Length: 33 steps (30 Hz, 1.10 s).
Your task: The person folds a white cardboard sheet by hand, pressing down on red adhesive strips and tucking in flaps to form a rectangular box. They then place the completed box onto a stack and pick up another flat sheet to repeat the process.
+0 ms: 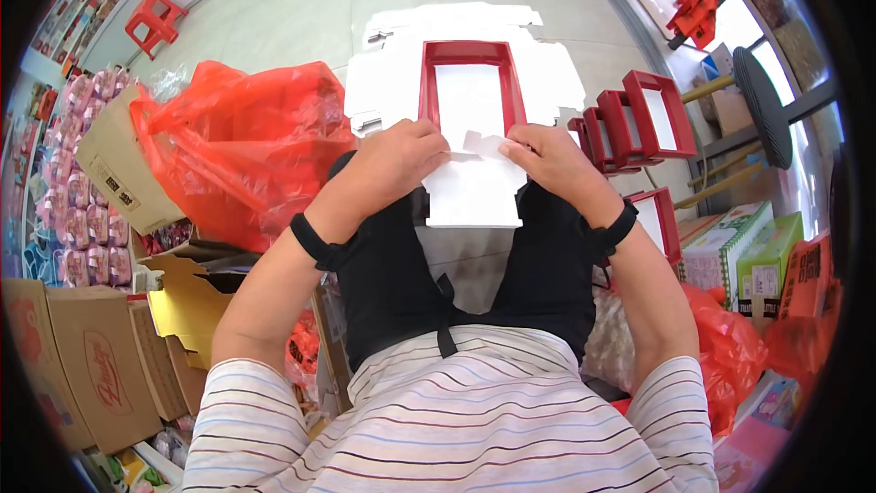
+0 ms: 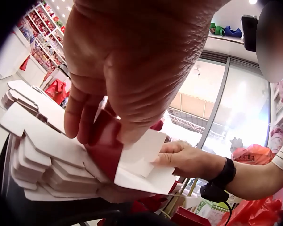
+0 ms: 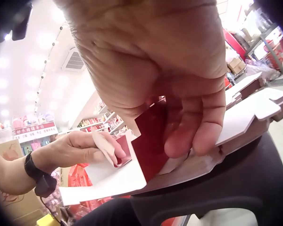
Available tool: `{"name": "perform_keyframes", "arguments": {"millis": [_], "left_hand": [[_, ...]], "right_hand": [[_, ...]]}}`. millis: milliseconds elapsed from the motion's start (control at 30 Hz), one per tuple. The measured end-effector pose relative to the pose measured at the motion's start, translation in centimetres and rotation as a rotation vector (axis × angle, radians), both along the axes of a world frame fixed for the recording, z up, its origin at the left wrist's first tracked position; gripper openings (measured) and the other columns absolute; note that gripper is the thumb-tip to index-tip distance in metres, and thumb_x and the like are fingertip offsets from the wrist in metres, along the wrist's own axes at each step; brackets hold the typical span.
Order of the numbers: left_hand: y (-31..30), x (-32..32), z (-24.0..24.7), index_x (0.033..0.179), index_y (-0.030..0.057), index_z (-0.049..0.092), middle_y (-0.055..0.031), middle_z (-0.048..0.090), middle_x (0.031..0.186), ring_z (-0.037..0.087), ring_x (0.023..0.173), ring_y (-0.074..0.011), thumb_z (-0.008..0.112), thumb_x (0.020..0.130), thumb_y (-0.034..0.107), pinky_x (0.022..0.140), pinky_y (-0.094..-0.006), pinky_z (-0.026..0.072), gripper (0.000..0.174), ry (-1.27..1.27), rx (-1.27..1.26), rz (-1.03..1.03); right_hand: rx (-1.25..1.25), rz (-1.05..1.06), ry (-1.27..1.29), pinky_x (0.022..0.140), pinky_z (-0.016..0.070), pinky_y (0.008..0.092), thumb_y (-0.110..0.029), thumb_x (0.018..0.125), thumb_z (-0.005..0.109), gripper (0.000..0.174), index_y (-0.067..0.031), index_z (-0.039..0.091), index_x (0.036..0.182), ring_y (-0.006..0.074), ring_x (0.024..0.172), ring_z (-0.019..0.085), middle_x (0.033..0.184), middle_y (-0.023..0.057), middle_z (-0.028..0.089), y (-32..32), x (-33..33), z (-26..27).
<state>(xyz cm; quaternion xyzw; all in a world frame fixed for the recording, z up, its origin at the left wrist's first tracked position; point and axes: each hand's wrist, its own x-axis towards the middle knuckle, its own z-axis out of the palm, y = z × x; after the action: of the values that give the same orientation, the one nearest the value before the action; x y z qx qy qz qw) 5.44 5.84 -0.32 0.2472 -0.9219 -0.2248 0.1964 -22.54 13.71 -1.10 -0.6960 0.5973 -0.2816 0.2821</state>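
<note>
A white card sheet (image 1: 474,196) with red walls (image 1: 471,51) folded up around its white middle lies on stacked white card blanks (image 1: 557,73). My left hand (image 1: 392,164) is at the left of its near end, and in the right wrist view the left hand (image 3: 73,150) pinches a small flap with a white side. From the right, my right hand (image 1: 561,164) pinches a white flap (image 1: 488,144) between thumb and fingers. In the left wrist view the right hand (image 2: 191,160) holds that flap beside a red wall (image 2: 104,143).
Red-walled trays (image 1: 659,117) stand to the right of the stack. A large red plastic bag (image 1: 265,137) fills the left side, near cardboard boxes (image 1: 102,365). The stack rests on a dark stool (image 3: 217,183). A red stool (image 1: 155,24) stands at the far left.
</note>
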Motion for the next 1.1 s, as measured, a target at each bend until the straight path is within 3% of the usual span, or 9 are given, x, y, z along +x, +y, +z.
{"name": "perform_keyframes", "arguments": {"millis": [133, 467, 667, 767, 1100], "left_hand": [[0.6, -1.6, -0.3, 0.103, 0.0027, 0.068, -0.0159, 0.067, 0.090, 0.067, 0.088, -0.0378, 0.067, 0.104, 0.018, 0.078, -0.0462, 0.0539, 0.015, 0.093, 0.040, 0.183], [-0.4, -2.8, -0.7, 0.098, 0.0059, 0.068, -0.0149, 0.070, 0.090, 0.070, 0.088, -0.0384, 0.063, 0.105, 0.026, 0.076, -0.0503, 0.0544, 0.022, -0.130, -0.085, 0.132], [-1.0, -3.2, 0.2, 0.101, 0.0062, 0.069, -0.0134, 0.070, 0.092, 0.070, 0.088, -0.0367, 0.063, 0.105, 0.025, 0.075, -0.0482, 0.0549, 0.020, -0.234, -0.057, 0.126], [-1.1, -3.2, 0.2, 0.101, 0.0066, 0.070, -0.0127, 0.070, 0.092, 0.071, 0.087, -0.0361, 0.063, 0.105, 0.025, 0.075, -0.0474, 0.0549, 0.020, -0.213, -0.076, 0.127], [-1.0, -3.3, 0.1, 0.101, 0.0071, 0.069, -0.0118, 0.071, 0.093, 0.072, 0.089, -0.0352, 0.063, 0.104, 0.025, 0.076, -0.0475, 0.0559, 0.020, -0.335, -0.135, 0.103]], "right_hand": [[-0.043, -0.044, 0.007, 0.064, 0.0460, 0.0402, -0.023, 0.104, 0.066, 0.030, 0.0039, 0.064, 0.091, 0.0283, 0.065, 0.054, 0.073, 0.0196, 0.057, 0.5, 0.8, -0.3], [-0.140, -0.077, 0.114, 0.066, 0.0484, 0.0464, -0.023, 0.103, 0.067, 0.028, 0.0023, 0.064, 0.091, 0.0418, 0.071, 0.061, 0.077, 0.0241, 0.063, 0.8, 1.4, -0.3], [-0.127, -0.082, 0.168, 0.070, 0.0502, 0.0486, -0.023, 0.103, 0.067, 0.025, 0.0002, 0.066, 0.093, 0.0429, 0.077, 0.065, 0.080, 0.0238, 0.065, 0.9, 1.7, 0.2], [-0.107, -0.081, 0.214, 0.073, 0.0535, 0.0517, -0.028, 0.102, 0.067, 0.023, -0.0059, 0.069, 0.095, 0.0404, 0.082, 0.070, 0.081, 0.0190, 0.071, 0.9, 1.6, 0.1], [-0.114, -0.108, 0.246, 0.072, 0.0544, 0.0524, -0.028, 0.102, 0.067, 0.022, -0.0066, 0.069, 0.095, 0.0422, 0.081, 0.071, 0.081, 0.0194, 0.071, 0.8, 2.0, -0.3]]}}
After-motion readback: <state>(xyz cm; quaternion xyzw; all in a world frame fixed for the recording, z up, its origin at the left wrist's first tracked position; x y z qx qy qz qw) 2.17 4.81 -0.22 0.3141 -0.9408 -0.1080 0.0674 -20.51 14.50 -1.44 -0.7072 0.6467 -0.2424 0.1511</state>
